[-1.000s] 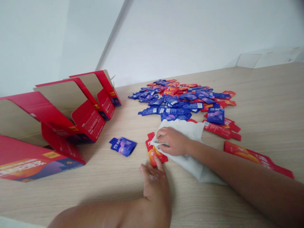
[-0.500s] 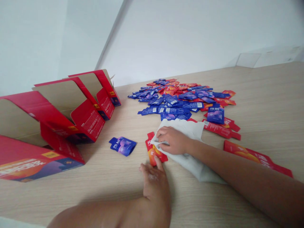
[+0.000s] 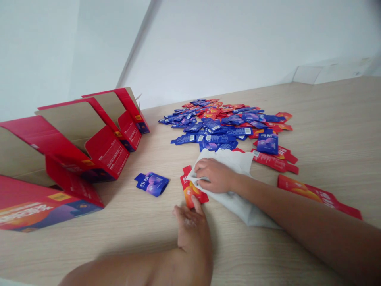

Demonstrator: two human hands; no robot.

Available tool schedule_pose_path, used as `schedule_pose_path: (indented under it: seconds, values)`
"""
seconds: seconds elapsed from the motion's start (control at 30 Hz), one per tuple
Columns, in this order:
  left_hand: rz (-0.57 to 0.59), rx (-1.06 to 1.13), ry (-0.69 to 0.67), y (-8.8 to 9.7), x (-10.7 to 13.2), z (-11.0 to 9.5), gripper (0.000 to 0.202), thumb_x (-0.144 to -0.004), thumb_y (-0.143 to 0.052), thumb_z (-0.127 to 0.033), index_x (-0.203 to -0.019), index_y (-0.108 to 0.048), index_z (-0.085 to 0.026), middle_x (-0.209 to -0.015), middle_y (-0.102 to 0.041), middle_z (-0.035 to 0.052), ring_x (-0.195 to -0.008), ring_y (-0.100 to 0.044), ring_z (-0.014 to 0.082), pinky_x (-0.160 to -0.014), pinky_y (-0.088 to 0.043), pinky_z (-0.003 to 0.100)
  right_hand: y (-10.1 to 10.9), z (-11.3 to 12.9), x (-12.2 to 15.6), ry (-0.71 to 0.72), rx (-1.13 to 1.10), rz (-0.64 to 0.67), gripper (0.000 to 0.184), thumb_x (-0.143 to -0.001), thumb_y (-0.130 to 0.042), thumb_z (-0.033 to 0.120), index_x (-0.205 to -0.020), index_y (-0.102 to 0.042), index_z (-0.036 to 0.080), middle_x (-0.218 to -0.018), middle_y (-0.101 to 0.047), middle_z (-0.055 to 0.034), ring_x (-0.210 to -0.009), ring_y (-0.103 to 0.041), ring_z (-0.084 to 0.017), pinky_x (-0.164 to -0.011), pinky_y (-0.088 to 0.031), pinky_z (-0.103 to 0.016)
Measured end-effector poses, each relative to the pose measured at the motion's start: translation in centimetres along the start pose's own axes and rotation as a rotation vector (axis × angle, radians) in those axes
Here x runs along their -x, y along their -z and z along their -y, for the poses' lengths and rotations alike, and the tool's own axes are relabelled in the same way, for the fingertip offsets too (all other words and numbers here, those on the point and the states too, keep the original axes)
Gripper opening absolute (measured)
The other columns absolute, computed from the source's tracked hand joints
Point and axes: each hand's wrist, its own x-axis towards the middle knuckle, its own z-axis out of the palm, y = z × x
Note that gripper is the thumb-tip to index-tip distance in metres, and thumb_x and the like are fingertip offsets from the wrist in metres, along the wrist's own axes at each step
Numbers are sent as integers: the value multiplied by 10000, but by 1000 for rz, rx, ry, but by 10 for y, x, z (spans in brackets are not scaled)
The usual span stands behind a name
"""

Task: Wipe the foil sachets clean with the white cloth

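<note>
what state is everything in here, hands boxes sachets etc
right hand: resting on the cloth, fingers curled
white cloth: crumpled, lying partly over the red sachet
red sachet: lying flat, partly covered
left hand: one fingertip touching the red sachet
blue sachet: lying flat, apart from the pile
sachet pile: loose, red and blue mixed
red cardboard boxes: open, flaps raised, tan insides showing

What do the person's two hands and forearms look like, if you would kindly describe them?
The left hand and the right hand are both bare, with no gloves. The left forearm and the right forearm show no sleeves, and no watch, ring or bracelet is visible on either arm.
</note>
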Motion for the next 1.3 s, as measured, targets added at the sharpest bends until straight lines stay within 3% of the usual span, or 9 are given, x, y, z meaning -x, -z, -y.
schedule_pose_path:
  seconds: [0.23, 0.47, 0.73, 1.0, 1.2, 1.3]
  values:
    - [-27, -43, -35, -5, -1, 1, 484, -837, -330, -30, -1250, -577, -83, -789, -732, 144, -783, -694, 207, -895, -494, 415, -1, 10, -1, 140, -50, 20, 120, -821, -575, 244, -808, -662, 162, -1010, -645, -77, -990, -551, -210, -893, -386, -360]
    - [-16, 40, 5, -5, 0, -2, 477, -826, -345, -6, -1233, -584, -69, -883, -736, 177, -842, -696, 225, -926, -482, 457, -1, -1, 0, -32, 15, -2, 161, -845, -557, 258, -881, -683, 164, -1011, -649, -80, -1001, -548, -233, -866, -381, -389]
    - [-14, 10, 0, -5, 0, -1, 480, -831, -339, -17, -1243, -579, -75, -803, -730, 144, -801, -692, 207, -928, -479, 442, -2, 8, -1, 111, -47, 15, 132, -831, -574, 246, -837, -674, 160, -1013, -646, -78, -988, -553, -210, -892, -390, -367]
    - [-24, -56, -29, -6, 0, 0, 495, -821, -333, -11, -1243, -581, -82, -791, -733, 141, -784, -693, 205, -896, -495, 422, -1, 0, -1, -31, -1, 1, 165, -858, -548, 253, -882, -680, 157, -1018, -645, -87, -995, -548, -224, -876, -382, -383]
    - [-26, -59, -26, -5, -1, 1, 491, -831, -323, -18, -1245, -580, -77, -800, -735, 151, -776, -696, 206, -908, -489, 419, -1, 9, -2, 75, -41, 22, 163, -841, -563, 250, -923, -670, 158, -1014, -641, -87, -996, -546, -219, -890, -390, -371]
    - [-6, -41, -34, -4, 0, 1, 495, -832, -321, -15, -1253, -573, -80, -806, -735, 151, -778, -696, 207, -911, -486, 420, -1, 9, -2, 46, -28, 23, 160, -849, -556, 261, -903, -669, 161, -1014, -641, -84, -997, -545, -221, -882, -390, -373]
